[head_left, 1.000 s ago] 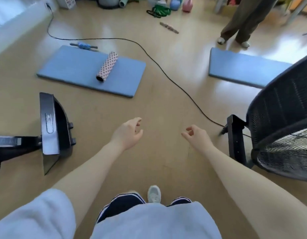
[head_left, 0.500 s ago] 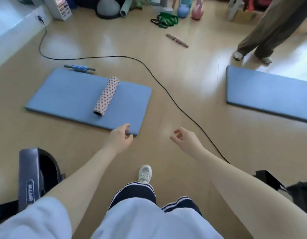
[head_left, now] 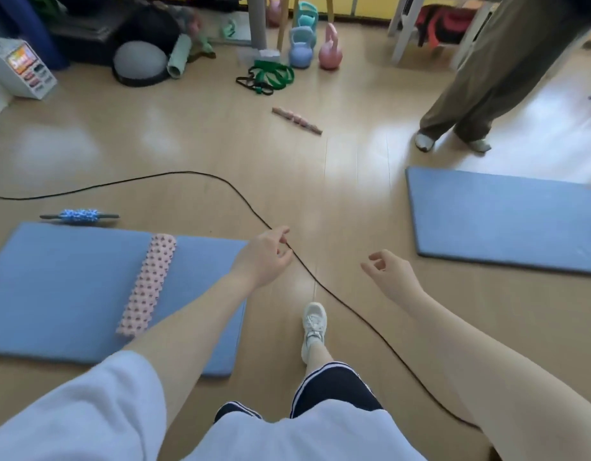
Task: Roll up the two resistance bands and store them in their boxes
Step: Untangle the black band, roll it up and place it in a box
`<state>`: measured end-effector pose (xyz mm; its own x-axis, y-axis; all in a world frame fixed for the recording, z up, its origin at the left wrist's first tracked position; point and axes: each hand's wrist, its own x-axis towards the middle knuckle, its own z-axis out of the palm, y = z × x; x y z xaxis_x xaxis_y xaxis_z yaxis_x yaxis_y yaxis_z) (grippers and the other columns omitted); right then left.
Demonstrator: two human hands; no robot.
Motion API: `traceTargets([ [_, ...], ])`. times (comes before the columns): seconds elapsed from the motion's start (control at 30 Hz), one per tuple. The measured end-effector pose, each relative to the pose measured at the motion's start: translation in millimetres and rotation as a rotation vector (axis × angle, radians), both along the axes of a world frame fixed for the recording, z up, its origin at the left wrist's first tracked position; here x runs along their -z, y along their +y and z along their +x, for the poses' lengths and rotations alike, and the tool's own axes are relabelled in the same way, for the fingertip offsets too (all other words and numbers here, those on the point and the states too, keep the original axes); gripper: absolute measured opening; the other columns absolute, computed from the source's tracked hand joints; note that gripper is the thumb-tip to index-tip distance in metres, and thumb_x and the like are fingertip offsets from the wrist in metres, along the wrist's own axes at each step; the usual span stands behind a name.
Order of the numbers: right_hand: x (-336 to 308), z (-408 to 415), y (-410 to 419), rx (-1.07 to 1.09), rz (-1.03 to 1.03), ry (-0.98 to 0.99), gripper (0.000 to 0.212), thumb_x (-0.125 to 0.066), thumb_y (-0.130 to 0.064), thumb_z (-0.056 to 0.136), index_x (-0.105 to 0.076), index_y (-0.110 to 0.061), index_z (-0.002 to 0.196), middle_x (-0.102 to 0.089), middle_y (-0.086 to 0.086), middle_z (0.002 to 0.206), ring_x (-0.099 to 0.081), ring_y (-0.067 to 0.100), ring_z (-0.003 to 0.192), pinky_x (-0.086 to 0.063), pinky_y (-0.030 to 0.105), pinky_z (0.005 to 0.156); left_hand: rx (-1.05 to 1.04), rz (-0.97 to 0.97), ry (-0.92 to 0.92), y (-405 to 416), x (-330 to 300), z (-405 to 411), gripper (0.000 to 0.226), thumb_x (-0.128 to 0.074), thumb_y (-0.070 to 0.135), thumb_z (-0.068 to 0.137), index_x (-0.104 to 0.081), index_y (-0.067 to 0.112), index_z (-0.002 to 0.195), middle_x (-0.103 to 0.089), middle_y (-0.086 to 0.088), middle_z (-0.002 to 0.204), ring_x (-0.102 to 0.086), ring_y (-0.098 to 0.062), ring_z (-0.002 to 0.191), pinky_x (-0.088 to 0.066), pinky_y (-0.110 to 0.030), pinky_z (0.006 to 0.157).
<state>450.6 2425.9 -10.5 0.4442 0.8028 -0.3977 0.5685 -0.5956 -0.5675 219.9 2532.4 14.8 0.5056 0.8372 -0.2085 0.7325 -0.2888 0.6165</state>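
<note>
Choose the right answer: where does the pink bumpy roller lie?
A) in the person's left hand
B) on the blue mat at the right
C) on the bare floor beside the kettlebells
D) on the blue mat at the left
D: the pink bumpy roller lies across the left blue mat, and neither hand touches it.

Bright, soft daylight fills the room. The pale wooden floor (head_left: 354, 201) carries broad white glare patches at upper left and at the right edge, strongest near the far blue mat (head_left: 506, 221). Shadows are faint and diffuse. Wide-angle distortion bends the edges. The clutter along the back wall looks smeared, and the whole picture is slightly soft.
</note>
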Motion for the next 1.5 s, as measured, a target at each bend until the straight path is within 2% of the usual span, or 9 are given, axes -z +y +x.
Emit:
traceTargets([
  [0.2,-23.9,73.4,179.3,-0.12,-0.038,0.047,0.04,-0.052,-0.041,0.091,-0.054,-0.014,0.12,-0.06,0.005,0.109,-0.055,0.02,0.094,-0.045,0.032,0.079,-0.125,-0.051,0.051,157.9,-12.3,54.4,0.046,-0.051,0.017,0.09,-0.044,0.013,0.135,-0.057,-0.005,0.123,-0.057,-0.023,0.102,-0.046,-0.033,0.087],
  [0.43,-29.5,91.8,404.8,-0.268,-0.024,0.18,0.037,-0.054,-0.036,0.091,-0.052,-0.013,0.119,-0.053,0.0,0.098,-0.052,0.017,0.086,-0.037,0.025,0.073,-0.365,-0.051,0.043,347.5,-1.7,71.6,0.043,-0.056,0.015,0.088,-0.049,0.01,0.13,-0.06,-0.007,0.118,-0.06,-0.025,0.093,-0.046,-0.035,0.088],
  [0.6,-4.5,109.7,578.4,-0.333,-0.004,0.209,0.035,-0.056,-0.036,0.09,-0.053,-0.013,0.117,-0.056,0.001,0.099,-0.053,0.018,0.087,-0.041,0.029,0.075,-0.48,-0.043,0.021,508.7,31.7,91.8,0.042,-0.058,0.012,0.086,-0.051,0.008,0.127,-0.063,-0.007,0.112,-0.06,-0.027,0.092,-0.047,-0.035,0.088],
  [0.73,-9.0,149.8,722.7,-0.309,-0.066,0.169,0.038,-0.055,-0.036,0.09,-0.054,-0.012,0.119,-0.06,0.005,0.105,-0.054,0.018,0.088,-0.038,0.025,0.071,-0.465,-0.11,0.051,654.6,33.3,121.2,0.045,-0.057,0.016,0.086,-0.049,0.009,0.13,-0.062,-0.007,0.116,-0.059,-0.025,0.091,-0.047,-0.033,0.089],
  [0.87,-24.1,208.2,847.1,-0.242,-0.095,0.114,0.036,-0.055,-0.035,0.091,-0.055,-0.011,0.119,-0.058,0.004,0.1,-0.053,0.018,0.087,-0.037,0.025,0.072,-0.352,-0.113,0.073,788.5,14.1,166.8,0.045,-0.056,0.016,0.086,-0.049,0.012,0.13,-0.062,-0.007,0.118,-0.06,-0.024,0.095,-0.047,-0.035,0.091],
  [1.03,-19.1,275.2,987.9,-0.124,-0.094,0.071,0.034,-0.056,-0.035,0.089,-0.059,-0.01,0.113,-0.063,0.007,0.097,-0.061,0.025,0.09,-0.039,0.027,0.07,-0.301,-0.061,-0.009,944.0,0.0,227.1,0.043,-0.056,0.014,0.086,-0.051,0.011,0.129,-0.063,-0.007,0.116,-0.06,-0.025,0.093,-0.047,-0.035,0.09],
  [1.17,-2.6,308.2,1118.4,-0.124,-0.109,0.045,0.034,-0.055,-0.034,0.09,-0.057,-0.01,0.114,-0.064,0.01,0.104,-0.061,0.028,0.096,-0.044,0.031,0.078,-0.262,-0.061,-0.011,1071.4,5.7,263.0,0.045,-0.055,0.018,0.087,-0.048,0.014,0.131,-0.06,-0.004,0.12,-0.06,-0.022,0.093,-0.046,-0.034,0.091],
  [1.33,8.1,318.7,1274.5,-0.166,-0.154,0.083,0.035,-0.056,-0.034,0.09,-0.057,-0.009,0.114,-0.065,0.013,0.108,-0.061,0.03,0.097,-0.045,0.031,0.079,-0.273,-0.115,0.079,1212.5,5.3,272.3,0.045,-0.053,0.02,0.088,-0.045,0.017,0.133,-0.058,0.0,0.122,-0.06,-0.02,0.094,-0.047,-0.034,0.09],
  [1.5,5.2,282.3,1411.9,-0.267,-0.177,0.116,0.036,-0.055,-0.036,0.09,-0.056,-0.011,0.116,-0.064,0.01,0.11,-0.06,0.028,0.098,-0.043,0.029,0.078,-0.385,-0.129,0.07,1333.3,4.5,244.8,0.045,-0.053,0.018,0.089,-0.046,0.017,0.133,-0.059,0.0,0.118,-0.054,-0.015,0.087,-0.048,-0.034,0.088],
])
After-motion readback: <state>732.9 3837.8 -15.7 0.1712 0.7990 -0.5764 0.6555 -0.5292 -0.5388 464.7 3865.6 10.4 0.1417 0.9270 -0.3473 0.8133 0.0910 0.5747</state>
